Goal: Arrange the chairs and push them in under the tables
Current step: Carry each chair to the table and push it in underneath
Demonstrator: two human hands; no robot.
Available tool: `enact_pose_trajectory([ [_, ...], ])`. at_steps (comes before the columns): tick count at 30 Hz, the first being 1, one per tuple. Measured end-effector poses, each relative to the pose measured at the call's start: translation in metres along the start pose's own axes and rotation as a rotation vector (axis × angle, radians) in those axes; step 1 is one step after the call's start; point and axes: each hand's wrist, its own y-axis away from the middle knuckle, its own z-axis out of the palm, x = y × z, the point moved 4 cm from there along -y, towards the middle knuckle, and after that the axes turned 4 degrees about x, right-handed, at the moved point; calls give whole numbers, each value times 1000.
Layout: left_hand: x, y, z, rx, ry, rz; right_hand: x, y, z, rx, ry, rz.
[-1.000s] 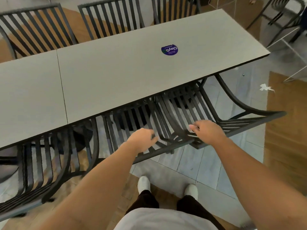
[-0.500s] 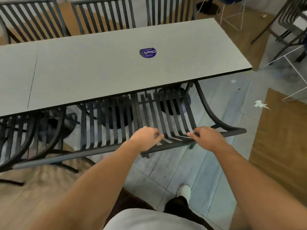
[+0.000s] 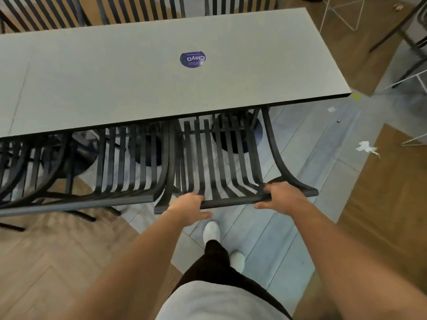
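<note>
A black slatted metal chair (image 3: 221, 158) stands at the near right end of the grey table (image 3: 138, 77), its seat tucked under the tabletop. My left hand (image 3: 188, 207) and my right hand (image 3: 280, 197) both grip the top rail of its backrest, fingers curled over the bar. A second black chair (image 3: 124, 162) stands just to its left, also tucked under the table, their backrests almost touching. A third chair (image 3: 27, 167) shows at the far left edge.
More black chairs (image 3: 138, 8) line the table's far side. A round blue sticker (image 3: 193, 59) lies on the tabletop. Crumpled paper (image 3: 366, 147) and small scraps litter the tiled floor at right. White wire-frame furniture (image 3: 342, 12) and dark chair legs (image 3: 404, 38) stand beyond the table's right end.
The chair I hold has slid forward under the table and straightened up beside its neighbour. My hands stayed on its top rail, and I have stepped closer.
</note>
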Motion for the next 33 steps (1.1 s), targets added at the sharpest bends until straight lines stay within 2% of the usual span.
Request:
enact_pose_trajectory([
  [8, -2, -25, 9, -38, -137, -90, 7, -26, 17, -29, 129, -17],
  [15, 9, -22, 15, 35, -246, -100, 9, -26, 21, -19, 322, -39],
  [22, 48, -15, 26, 37, -221, -113, 39, -12, 21, -32, 402, -80],
  [33, 113, -13, 46, 63, -267, -116, 101, 11, 35, -74, 399, -124],
])
